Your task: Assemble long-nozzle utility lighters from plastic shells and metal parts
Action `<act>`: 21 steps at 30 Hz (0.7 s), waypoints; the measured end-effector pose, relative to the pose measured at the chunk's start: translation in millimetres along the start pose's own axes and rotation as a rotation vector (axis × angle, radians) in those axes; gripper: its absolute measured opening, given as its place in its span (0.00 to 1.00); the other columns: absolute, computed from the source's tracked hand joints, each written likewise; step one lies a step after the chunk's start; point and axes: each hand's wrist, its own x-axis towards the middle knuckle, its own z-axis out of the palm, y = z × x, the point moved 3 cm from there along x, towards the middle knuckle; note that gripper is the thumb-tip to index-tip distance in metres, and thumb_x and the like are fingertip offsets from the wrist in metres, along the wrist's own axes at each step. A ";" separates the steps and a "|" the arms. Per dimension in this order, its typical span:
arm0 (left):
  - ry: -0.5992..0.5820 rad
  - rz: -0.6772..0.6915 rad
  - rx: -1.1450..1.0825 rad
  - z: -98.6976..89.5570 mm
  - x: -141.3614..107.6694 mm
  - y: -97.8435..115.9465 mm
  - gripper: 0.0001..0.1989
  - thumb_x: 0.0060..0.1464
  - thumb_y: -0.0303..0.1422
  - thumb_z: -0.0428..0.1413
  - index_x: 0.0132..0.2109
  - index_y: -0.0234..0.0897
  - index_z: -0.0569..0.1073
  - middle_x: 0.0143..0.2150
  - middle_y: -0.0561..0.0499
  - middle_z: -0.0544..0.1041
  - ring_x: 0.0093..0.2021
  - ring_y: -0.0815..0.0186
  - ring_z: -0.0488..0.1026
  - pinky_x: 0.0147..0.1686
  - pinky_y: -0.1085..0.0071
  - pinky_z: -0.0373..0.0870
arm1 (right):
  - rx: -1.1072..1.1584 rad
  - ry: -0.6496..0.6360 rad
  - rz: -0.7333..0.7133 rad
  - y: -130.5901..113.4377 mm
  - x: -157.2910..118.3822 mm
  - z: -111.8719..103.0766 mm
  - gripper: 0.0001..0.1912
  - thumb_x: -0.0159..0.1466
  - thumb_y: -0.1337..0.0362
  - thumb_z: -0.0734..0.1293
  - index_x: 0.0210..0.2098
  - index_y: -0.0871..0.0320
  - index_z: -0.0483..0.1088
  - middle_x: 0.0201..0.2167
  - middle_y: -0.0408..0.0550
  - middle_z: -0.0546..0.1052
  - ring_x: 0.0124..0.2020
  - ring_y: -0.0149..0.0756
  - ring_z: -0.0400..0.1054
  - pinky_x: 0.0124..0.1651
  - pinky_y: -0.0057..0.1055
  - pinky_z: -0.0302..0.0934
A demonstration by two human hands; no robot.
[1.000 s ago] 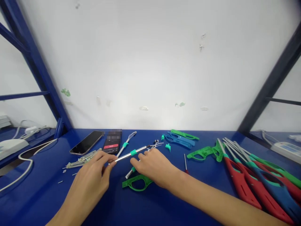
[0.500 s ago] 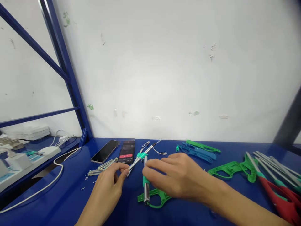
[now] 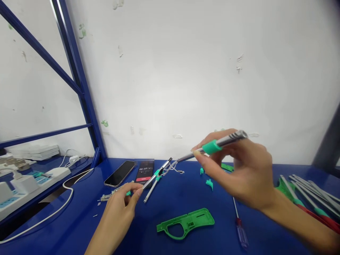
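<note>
Right hand (image 3: 241, 173) pinches a green-collared silver metal tube (image 3: 211, 147), left hand (image 3: 120, 212) another tube (image 3: 150, 180); thin white wires (image 3: 174, 164) between could totally snag if yanked.

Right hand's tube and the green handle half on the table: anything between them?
Nothing visible blocks the way. The right hand holds the tube raised; the small teal piece lies low on the table beyond the green handle half, and the screwdriver lies to its right.
</note>
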 end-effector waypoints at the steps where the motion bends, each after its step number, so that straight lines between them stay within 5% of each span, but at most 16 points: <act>1: 0.004 -0.008 -0.005 -0.7 -0.1 0.6 0.26 0.61 0.57 0.56 0.44 0.38 0.82 0.17 0.58 0.63 0.19 0.62 0.63 0.22 0.70 0.55 | -0.012 -0.019 0.007 2.0 2.3 -2.0 0.06 0.67 0.67 0.74 0.41 0.52 0.73 0.34 0.39 0.82 0.19 0.26 0.71 0.21 0.27 0.68; 7: 0.047 -0.082 -0.114 -9.2 2.5 0.7 0.34 0.58 0.63 0.56 0.51 0.36 0.79 0.18 0.58 0.66 0.19 0.63 0.61 0.23 0.70 0.53 | -0.163 -0.250 -0.045 20.1 3.4 2.3 0.01 0.72 0.64 0.69 0.42 0.55 0.72 0.28 0.36 0.81 0.16 0.24 0.71 0.24 0.25 0.66; 11: 0.075 -0.106 -0.143 -15.0 4.8 0.6 0.36 0.56 0.65 0.57 0.52 0.35 0.78 0.18 0.58 0.66 0.19 0.65 0.57 0.23 0.71 0.50 | -0.396 -0.495 -0.174 42.5 -14.0 22.1 0.09 0.76 0.62 0.63 0.52 0.56 0.73 0.30 0.41 0.84 0.20 0.28 0.73 0.26 0.27 0.61; 16: 0.094 -0.086 -0.175 -17.8 5.5 2.8 0.35 0.55 0.64 0.59 0.50 0.36 0.79 0.18 0.58 0.66 0.20 0.66 0.58 0.23 0.72 0.52 | -0.594 -0.782 -0.274 73.2 -45.3 50.1 0.13 0.73 0.74 0.62 0.53 0.58 0.73 0.36 0.49 0.84 0.25 0.32 0.73 0.24 0.30 0.50; 21: 0.107 -0.080 -0.141 -17.3 3.6 5.7 0.34 0.55 0.65 0.59 0.49 0.38 0.79 0.19 0.58 0.67 0.19 0.65 0.60 0.22 0.71 0.54 | -0.700 -1.014 -0.244 95.3 -75.4 69.5 0.14 0.71 0.77 0.66 0.53 0.59 0.74 0.39 0.47 0.81 0.27 0.32 0.74 0.29 0.29 0.64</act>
